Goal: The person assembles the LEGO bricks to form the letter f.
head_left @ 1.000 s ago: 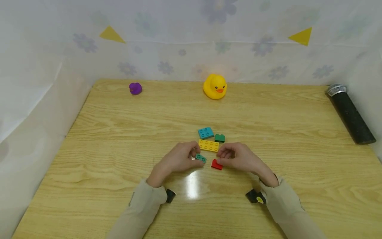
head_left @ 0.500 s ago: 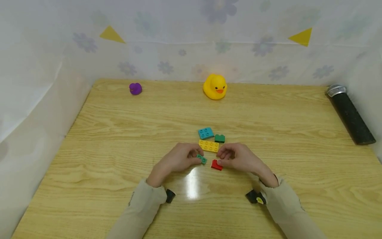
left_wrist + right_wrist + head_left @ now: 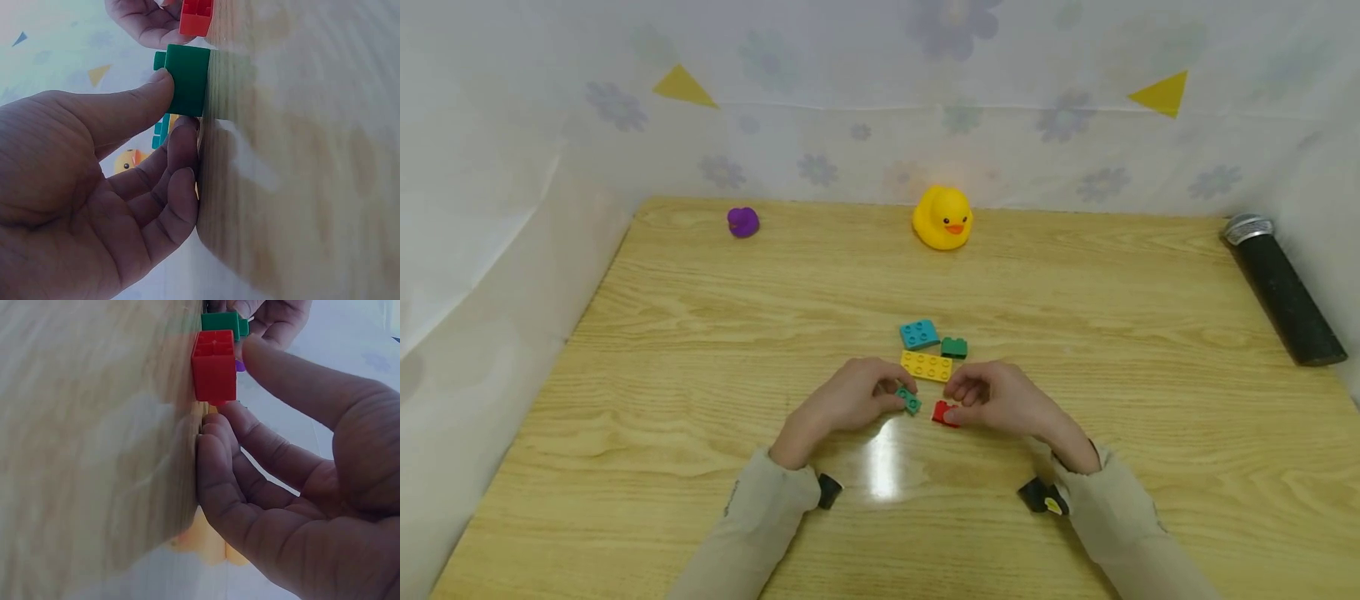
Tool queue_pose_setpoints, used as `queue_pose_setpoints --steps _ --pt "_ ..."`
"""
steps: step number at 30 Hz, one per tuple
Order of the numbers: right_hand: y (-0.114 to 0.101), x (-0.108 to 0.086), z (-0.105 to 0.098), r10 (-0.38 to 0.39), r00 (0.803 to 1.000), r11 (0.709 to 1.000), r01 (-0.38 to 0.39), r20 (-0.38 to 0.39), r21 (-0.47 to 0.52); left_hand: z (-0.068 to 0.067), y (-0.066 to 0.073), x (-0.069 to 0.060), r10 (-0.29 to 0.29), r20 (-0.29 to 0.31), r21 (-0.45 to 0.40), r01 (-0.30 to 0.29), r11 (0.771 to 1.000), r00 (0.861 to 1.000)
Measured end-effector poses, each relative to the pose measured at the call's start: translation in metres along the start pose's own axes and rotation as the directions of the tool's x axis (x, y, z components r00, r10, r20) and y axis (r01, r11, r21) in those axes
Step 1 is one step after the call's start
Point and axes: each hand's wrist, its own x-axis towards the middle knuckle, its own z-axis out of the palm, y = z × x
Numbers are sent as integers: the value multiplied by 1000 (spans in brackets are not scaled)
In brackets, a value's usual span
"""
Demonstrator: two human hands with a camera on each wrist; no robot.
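My left hand [image 3: 853, 396] pinches a small green toy building brick [image 3: 907, 401] at the middle of the table. In the left wrist view its thumb presses the side of the green brick [image 3: 189, 81], studs up; the fingertips behind it are partly hidden. My right hand [image 3: 1003, 396] is at a red toy brick [image 3: 942, 412], which lies on its side, hollow underside towards me. Its thumb overlaps that brick in the head view, but a thin gap shows between thumb and red brick [image 3: 214, 376] in the right wrist view. The other fingers curl loosely behind.
Just beyond the hands lie a yellow brick [image 3: 927, 365], a blue brick [image 3: 919, 334] and a dark green brick [image 3: 954, 347]. Along the back stand a purple duck [image 3: 743, 222] and a yellow duck [image 3: 943, 218]. A microphone [image 3: 1285, 292] lies at the right edge.
The green brick has turned and shifted slightly right in my left hand's fingers. My right thumb has moved a little left over the red brick. The other bricks keep their places.
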Motion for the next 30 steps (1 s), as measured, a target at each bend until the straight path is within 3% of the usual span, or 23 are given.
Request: queue_pose_setpoints --steps 13,30 --pt "-4 -3 1 -49 999 995 48 -7 -86 -1 2 -1 -5 0 -2 5 1000 1000" --pt "-6 -4 3 -119 993 988 119 5 -100 2 -1 -1 6 -14 -12 -6 1000 1000"
